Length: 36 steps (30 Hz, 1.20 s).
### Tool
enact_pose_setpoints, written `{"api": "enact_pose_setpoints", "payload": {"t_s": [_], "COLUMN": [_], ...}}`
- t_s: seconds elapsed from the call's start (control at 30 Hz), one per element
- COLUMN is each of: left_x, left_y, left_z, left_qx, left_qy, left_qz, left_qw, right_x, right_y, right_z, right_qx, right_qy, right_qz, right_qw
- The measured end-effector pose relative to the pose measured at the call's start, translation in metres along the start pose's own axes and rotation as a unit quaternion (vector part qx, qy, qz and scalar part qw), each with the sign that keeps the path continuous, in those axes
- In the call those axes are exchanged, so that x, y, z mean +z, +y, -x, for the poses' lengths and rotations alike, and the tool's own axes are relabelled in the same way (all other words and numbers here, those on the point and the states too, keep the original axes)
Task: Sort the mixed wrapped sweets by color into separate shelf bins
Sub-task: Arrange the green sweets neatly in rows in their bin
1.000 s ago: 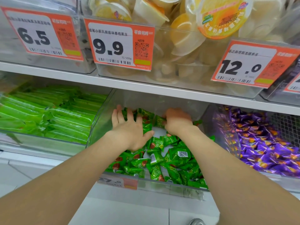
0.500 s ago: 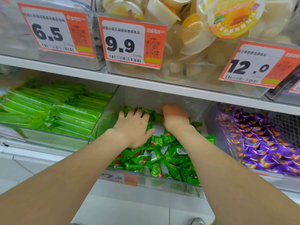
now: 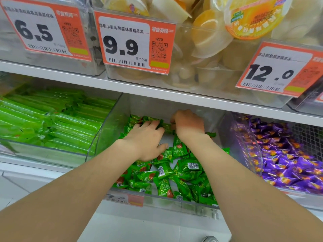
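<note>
Centre-frame bin point(image 3: 104, 137) holds only green sweets point(image 3: 174, 172), so sorting seems advanced; left hand point(image 3: 146, 140) lies flat on them; right hand point(image 3: 189, 126) curls at the rear, grip not discernible.

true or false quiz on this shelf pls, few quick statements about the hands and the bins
1. The left hand and the right hand are both in the middle bin, on the green sweets. True.
2. The right bin holds red sweets. False: it holds purple sweets.
3. The price tag above the middle bin reads 9.9. True.
4. The left bin holds jelly cups. False: it holds long green packs.
</note>
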<state>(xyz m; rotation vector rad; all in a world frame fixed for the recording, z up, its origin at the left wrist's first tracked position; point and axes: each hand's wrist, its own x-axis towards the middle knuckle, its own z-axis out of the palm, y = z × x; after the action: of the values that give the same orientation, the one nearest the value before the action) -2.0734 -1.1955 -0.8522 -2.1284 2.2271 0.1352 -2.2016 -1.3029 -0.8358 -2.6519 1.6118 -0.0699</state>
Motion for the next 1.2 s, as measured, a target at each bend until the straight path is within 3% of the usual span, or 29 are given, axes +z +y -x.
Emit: {"api": "enact_pose_setpoints", "payload": {"t_s": [0.17, 0.3, 0.5, 0.63, 0.73, 0.87, 1.03, 1.1, 1.2], "left_x": [-0.006, -0.013, -0.015, -0.015, -0.017, -0.024, -0.022, -0.020, -0.015], "left_y": [0.000, 0.002, 0.003, 0.004, 0.007, 0.011, 0.001, -0.001, -0.003], "left_z": [0.004, 0.010, 0.016, 0.014, 0.011, 0.008, 0.009, 0.010, 0.007], "left_qx": [-0.007, -0.007, -0.004, -0.010, -0.020, -0.057, -0.118, -0.113, -0.102], "left_qy": [0.016, 0.050, 0.068, 0.095, 0.129, 0.170, 0.174, 0.167, 0.178], "left_qz": [0.007, 0.020, 0.025, 0.100, 0.207, 0.320, 0.417, 0.405, 0.299], "left_qw": [1.000, 0.999, 0.997, 0.990, 0.970, 0.930, 0.884, 0.892, 0.932], "right_x": [-0.019, -0.019, -0.018, -0.026, -0.033, -0.041, -0.046, -0.045, -0.034], "right_y": [0.011, 0.021, 0.028, 0.034, 0.037, 0.035, 0.030, 0.026, 0.022], "right_z": [0.011, 0.018, 0.021, 0.023, 0.026, 0.039, 0.045, 0.044, 0.033], "right_qx": [0.010, -0.008, -0.044, -0.035, -0.053, -0.102, -0.099, -0.105, -0.085], "right_qy": [-0.053, -0.115, -0.115, -0.071, -0.034, -0.058, -0.046, -0.038, -0.032], "right_qz": [-0.033, 0.014, 0.042, -0.024, -0.151, -0.264, -0.283, -0.256, -0.203], "right_qw": [0.998, 0.993, 0.991, 0.997, 0.986, 0.957, 0.953, 0.960, 0.975]}}
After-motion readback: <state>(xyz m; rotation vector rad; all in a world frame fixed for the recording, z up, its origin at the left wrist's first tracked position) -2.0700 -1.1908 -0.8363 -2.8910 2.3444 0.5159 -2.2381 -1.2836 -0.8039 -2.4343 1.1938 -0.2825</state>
